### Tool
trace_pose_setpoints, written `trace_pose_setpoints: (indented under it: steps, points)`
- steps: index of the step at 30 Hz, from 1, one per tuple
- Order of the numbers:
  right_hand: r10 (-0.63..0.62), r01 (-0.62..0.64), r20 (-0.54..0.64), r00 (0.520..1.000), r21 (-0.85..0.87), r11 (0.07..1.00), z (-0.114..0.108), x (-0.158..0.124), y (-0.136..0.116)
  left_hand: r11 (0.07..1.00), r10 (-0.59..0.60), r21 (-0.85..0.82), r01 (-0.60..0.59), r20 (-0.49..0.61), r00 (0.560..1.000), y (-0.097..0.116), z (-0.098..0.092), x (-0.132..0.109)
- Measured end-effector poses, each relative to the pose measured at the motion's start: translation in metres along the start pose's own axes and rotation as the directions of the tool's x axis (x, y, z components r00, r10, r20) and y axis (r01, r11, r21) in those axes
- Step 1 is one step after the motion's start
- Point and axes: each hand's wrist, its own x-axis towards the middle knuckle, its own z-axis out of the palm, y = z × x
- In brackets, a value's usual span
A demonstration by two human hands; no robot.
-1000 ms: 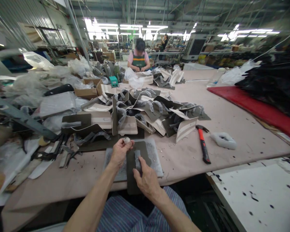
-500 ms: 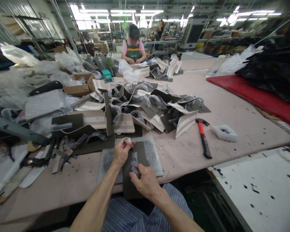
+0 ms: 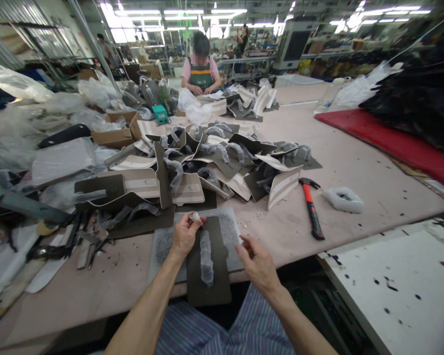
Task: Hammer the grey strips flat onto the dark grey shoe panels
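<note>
My left hand [image 3: 185, 233] is closed around a small off-white rounded object [image 3: 194, 216], at the upper edge of a dark olive panel [image 3: 219, 246]. What that object is I cannot make out. The panel lies over a speckled pale slab [image 3: 163, 249] at the table's front edge and overhangs it towards my lap. Along the panel's middle runs a handle strap wrapped in clear plastic [image 3: 206, 259]. My right hand [image 3: 258, 259] is off the panel, to its right, thumb and fingers pinched together. A tiny whitish bit shows at its fingertips, too small to name.
Plastic-wrapped handles and folded panels [image 3: 185, 190] are heaped beyond the slab. A red-and-black hammer [image 3: 311, 212] and a white plastic-wrapped block [image 3: 343, 199] lie to the right. Hand tools [image 3: 87, 244] lie at the left. Across the table sits a co-worker [image 3: 201, 74].
My right hand has lifted off the wrapped handle strap and moved right, past the panel's edge, uncovering the strap. The left hand stays in place with its small object. The view has shifted slightly.
</note>
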Motion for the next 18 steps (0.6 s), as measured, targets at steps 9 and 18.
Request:
trace_pose_setpoints:
  steps: [9,18]
  points:
    - [-0.185,-0.208,-0.483,0.856,-0.649,0.732,-0.125,0.071,0.1,0.946,0.167,0.282,-0.161,0.003,0.986,-0.004,0.006,-0.01]
    - [0.298,-0.431,-0.312,0.902,-0.665,0.61,-0.162,0.141,0.118,0.932,0.13,0.325,-0.16,0.112,0.985,-0.004,-0.001,0.0]
